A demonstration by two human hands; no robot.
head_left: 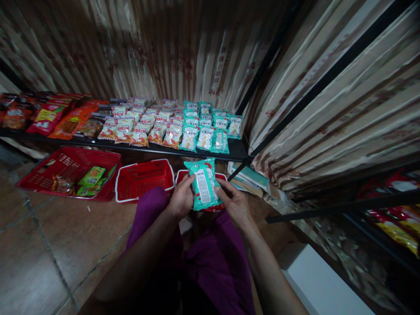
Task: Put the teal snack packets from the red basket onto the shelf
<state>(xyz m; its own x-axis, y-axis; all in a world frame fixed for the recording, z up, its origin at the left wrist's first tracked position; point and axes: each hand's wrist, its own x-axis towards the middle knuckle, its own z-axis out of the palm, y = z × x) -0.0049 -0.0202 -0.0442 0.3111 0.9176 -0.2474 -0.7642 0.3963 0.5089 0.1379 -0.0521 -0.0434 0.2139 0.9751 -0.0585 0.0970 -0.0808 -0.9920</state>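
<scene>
Between my two hands is a teal snack bag (204,183), its printed label panel facing up at me. My left hand (181,195) grips the bag's left edge, and my right hand (233,202) has its lower right side, thumb on the front. Just beneath the bag is a red basket (223,176) with a pale rim, mostly hidden by the bag and my hands. On the black shelf ahead stand rows of similar teal bags (205,138), with one at the front right showing its back label.
White-and-orange snack bags (140,133) fill the shelf's middle, with red and orange packs (49,114) to the left. Two more red baskets stand on the floor: one (144,179) in the middle, one (68,153) holding green packs. A white box (324,280) lies right; black shelf bars (315,211) jut there.
</scene>
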